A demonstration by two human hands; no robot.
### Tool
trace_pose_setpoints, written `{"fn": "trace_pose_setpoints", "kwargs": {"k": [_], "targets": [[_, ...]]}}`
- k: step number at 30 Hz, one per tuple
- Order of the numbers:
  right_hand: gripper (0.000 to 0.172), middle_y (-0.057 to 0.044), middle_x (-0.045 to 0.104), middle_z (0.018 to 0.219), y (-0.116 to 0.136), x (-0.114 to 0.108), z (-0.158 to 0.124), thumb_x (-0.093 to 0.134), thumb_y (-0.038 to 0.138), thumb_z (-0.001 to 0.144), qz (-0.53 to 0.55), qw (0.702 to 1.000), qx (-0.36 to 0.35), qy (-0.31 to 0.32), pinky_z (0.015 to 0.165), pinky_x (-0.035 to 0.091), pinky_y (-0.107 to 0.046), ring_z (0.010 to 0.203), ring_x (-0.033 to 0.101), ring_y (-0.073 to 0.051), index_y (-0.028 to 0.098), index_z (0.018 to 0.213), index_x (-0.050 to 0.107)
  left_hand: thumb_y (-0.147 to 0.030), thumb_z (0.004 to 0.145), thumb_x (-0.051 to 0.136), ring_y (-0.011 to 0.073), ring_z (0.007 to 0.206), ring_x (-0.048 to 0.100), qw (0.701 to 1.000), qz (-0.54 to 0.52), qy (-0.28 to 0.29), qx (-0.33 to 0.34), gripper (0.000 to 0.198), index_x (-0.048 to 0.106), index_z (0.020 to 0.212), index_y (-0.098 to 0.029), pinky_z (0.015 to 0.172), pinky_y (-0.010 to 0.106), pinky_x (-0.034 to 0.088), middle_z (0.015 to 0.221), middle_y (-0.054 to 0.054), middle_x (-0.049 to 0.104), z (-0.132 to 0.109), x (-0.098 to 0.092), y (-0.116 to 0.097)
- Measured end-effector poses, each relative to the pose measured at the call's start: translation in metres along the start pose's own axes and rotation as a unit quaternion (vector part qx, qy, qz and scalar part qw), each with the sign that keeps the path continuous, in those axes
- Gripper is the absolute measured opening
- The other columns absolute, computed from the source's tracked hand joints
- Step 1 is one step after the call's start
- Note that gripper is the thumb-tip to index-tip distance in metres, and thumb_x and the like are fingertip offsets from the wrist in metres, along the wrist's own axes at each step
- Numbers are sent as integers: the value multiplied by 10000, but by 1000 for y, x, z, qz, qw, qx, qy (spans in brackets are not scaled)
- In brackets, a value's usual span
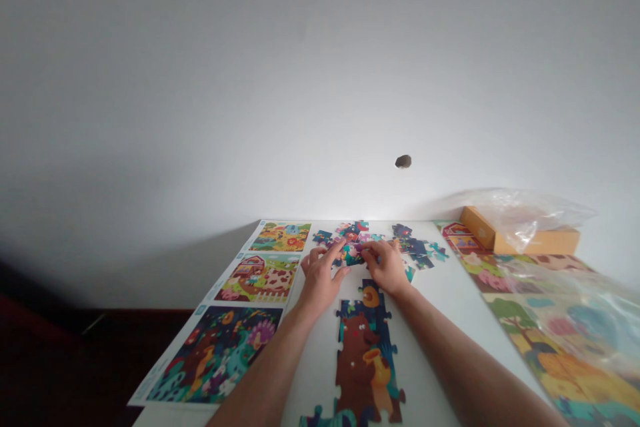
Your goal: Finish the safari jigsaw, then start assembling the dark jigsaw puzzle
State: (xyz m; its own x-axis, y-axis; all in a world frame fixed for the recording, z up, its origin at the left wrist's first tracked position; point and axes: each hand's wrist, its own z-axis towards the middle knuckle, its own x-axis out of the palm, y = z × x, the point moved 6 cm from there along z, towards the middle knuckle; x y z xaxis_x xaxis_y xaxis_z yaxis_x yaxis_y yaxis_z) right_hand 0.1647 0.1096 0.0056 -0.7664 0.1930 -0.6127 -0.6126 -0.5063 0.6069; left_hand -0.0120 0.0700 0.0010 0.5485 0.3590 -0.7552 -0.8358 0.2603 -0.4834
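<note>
My left hand (pixel 321 277) is at the left edge of a heap of loose jigsaw puzzle pieces (pixel 353 235), fingers stretched out and thumb apart, index fingertip at the pieces. Across from it, my right hand (pixel 387 265) has its fingers bent together on a colourful puzzle piece (pixel 353 253); the fingertips partly cover it. Between my forearms lies a joined puzzle section (pixel 357 360) showing a brown bear with an orange jug. Just beyond it, a piece with a yellow moon (pixel 371 295) adjoins its top.
A printed picture sheet (pixel 207 305) lies along the white table's left side. More dark pieces (pixel 413 247) are scattered right of my right hand. At the far right, an orange box (pixel 537 241) and clear plastic wrap (pixel 525 213) rest on colourful finished pictures (pixel 510 310). A wall stands behind.
</note>
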Motion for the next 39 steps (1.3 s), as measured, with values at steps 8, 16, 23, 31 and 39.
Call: {"fn": "trace_pose_setpoints", "kwargs": {"k": [8, 16, 23, 31, 39], "targets": [[387, -23, 748, 834, 10, 2, -3, 509, 208, 879, 40, 997, -56, 39, 894, 374, -395, 846, 652, -216, 243, 1229, 670, -132, 864, 653, 226, 983, 605, 1000, 1, -18, -13, 474, 665, 1289, -341, 935, 398, 452, 993, 23, 750, 2, -8, -2], [419, -12, 751, 780, 11, 4, -4, 520, 179, 866, 50, 995, -69, 49, 918, 377, -405, 867, 653, -225, 248, 1257, 655, -104, 880, 576, 223, 953, 601, 1000, -10, -25, 8, 510, 639, 1329, -337, 894, 361, 470, 1002, 18, 757, 1, -8, -2], [422, -8, 753, 776, 13, 3, -4, 522, 164, 868, 50, 995, -70, 50, 928, 355, -415, 883, 647, -226, 243, 1263, 648, -111, 886, 542, 222, 943, 595, 1000, -15, -26, 8, 500, 644, 1330, -316, 897, 373, 472, 1003, 28, 751, 1, -8, -1], [323, -45, 748, 985, 8, 6, -2, 563, 219, 882, -71, 995, -28, 59, 936, 354, -426, 1012, 587, -253, 276, 1163, 712, -151, 918, 514, 232, 1004, 619, 998, 23, -26, -43, 428, 674, 1285, -302, 949, 396, 446, 1091, 34, 762, 2, -10, 4], [291, -85, 646, 1315, -10, 10, -2, 599, 357, 900, -198, 977, 65, 54, 1053, 232, -610, 1220, 478, -349, 303, 1164, 710, -222, 944, 501, 299, 1014, 604, 981, 125, -49, -143, 383, 673, 1285, -256, 908, 455, 408, 1035, 88, 766, 0, -13, 21]]}}
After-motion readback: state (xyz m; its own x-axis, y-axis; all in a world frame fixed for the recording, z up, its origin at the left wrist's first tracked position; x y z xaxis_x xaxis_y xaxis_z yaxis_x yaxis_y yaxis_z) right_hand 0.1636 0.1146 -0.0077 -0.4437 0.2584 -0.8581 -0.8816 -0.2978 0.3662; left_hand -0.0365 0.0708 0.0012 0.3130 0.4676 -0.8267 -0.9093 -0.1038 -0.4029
